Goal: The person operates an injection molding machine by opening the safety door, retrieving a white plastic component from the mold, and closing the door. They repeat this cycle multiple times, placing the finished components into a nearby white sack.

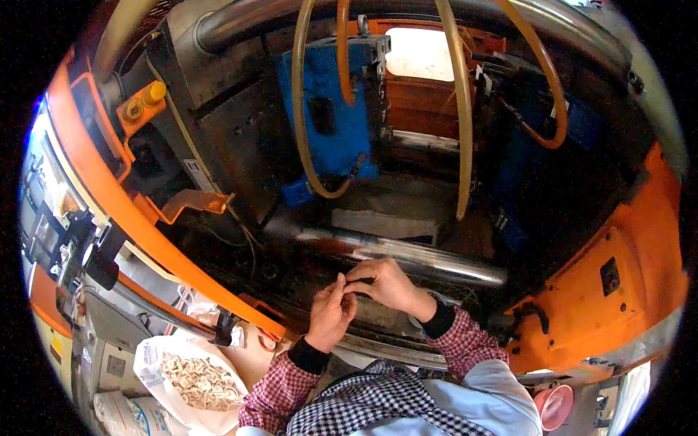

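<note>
Left hand (331,317): raised, fingertips meeting the right's; I cannot tell whether it clasps anything.
Right hand (387,283): bent over the left's tips, its grip too small to read.
Steel bar (443,263): just beyond the hands, one o'clock.
Blue block (338,138): twelve o'clock, behind a hose (297,94).
Sack (150,361): eight o'clock, holding pale pieces (200,381).

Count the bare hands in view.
2: the left hand and the right hand, fingertips close together near the polished steel bar. No others show.
</note>
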`<state>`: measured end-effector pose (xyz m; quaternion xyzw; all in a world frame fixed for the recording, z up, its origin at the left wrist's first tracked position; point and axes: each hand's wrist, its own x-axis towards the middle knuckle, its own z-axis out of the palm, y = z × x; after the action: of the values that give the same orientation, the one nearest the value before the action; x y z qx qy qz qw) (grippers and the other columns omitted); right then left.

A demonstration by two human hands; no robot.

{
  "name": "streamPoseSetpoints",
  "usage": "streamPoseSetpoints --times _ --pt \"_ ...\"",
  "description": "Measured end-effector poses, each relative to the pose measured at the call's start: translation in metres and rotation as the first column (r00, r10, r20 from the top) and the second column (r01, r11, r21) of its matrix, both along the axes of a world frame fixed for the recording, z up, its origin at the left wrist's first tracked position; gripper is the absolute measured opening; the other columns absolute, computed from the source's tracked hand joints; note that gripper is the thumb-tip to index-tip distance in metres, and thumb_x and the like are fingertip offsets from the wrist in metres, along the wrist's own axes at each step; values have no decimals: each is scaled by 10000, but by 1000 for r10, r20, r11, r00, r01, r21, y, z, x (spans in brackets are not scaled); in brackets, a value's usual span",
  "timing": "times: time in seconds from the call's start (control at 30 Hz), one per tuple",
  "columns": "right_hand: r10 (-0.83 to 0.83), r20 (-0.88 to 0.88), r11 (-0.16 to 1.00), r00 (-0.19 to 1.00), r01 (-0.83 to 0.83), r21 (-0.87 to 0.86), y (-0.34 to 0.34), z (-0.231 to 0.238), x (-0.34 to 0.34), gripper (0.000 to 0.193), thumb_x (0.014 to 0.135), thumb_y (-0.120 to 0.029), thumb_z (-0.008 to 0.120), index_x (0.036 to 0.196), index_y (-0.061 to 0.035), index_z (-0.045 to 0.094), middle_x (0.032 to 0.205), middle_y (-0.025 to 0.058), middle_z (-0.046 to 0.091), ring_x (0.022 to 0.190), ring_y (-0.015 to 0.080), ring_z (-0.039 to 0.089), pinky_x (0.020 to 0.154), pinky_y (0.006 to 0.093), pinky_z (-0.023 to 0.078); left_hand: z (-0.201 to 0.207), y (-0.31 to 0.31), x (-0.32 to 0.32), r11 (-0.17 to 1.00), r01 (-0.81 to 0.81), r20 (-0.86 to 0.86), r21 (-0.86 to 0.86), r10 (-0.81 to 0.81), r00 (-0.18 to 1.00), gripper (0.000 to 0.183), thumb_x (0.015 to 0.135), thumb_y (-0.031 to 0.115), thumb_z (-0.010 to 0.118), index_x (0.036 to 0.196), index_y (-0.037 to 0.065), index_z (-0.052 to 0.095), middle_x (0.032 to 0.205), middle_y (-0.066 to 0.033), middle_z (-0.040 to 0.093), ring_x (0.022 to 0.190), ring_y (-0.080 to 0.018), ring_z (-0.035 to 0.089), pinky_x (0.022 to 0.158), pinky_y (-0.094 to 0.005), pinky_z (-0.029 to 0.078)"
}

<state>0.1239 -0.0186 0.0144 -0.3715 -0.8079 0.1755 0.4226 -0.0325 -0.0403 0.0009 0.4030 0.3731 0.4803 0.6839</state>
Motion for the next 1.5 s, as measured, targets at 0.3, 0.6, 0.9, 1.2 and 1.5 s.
streamPoseSetpoints --times 0.3,0.6,0.9,1.2,1.5 --pt "-282 -358 955 890 297 -11 17 8 -7 78 816 -48 611 849 20 629 798 111 640 732 188 636 661 310 499 -2 5 4 997 46 53 -54 -43 998 296 934 314 494 860 36 561 674 -26 530 590 -104 491 552 -225 406" --pt "-258 -238 962 936 273 33 18 7 6 96 745 -60 688 809 2 655 807 108 636 742 215 605 658 311 468 -3 7 5 970 157 225 -184 -114 968 314 973 278 393 982 -3 533 916 -98 589 883 -179 569 796 -308 483" --pt "-150 -28 987 988 151 48 -13 -23 -2 153 662 -64 703 809 -23 684 862 103 641 809 284 587 754 366 458 -37 14 6 971 177 376 -161 -105 921 291 975 263 386 1051 7 503 945 -94 583 889 -191 572 834 -367 464" --pt "-170 -119 985 978 167 -37 -14 -20 4 80 800 -24 614 867 11 587 924 128 626 812 246 615 724 329 490 -36 20 13 968 204 405 -144 -130 905 381 960 311 409 1119 -29 479 1044 -150 558 959 -243 564 897 -404 449" --pt "-262 -763 890 591 453 45 124 64 45 94 821 -52 628 853 36 616 773 77 647 705 119 593 658 235 466 -16 4 2 970 216 219 -113 -188 958 625 939 426 391 1281 -92 317 1219 -284 468 1133 -363 493 988 -439 390"
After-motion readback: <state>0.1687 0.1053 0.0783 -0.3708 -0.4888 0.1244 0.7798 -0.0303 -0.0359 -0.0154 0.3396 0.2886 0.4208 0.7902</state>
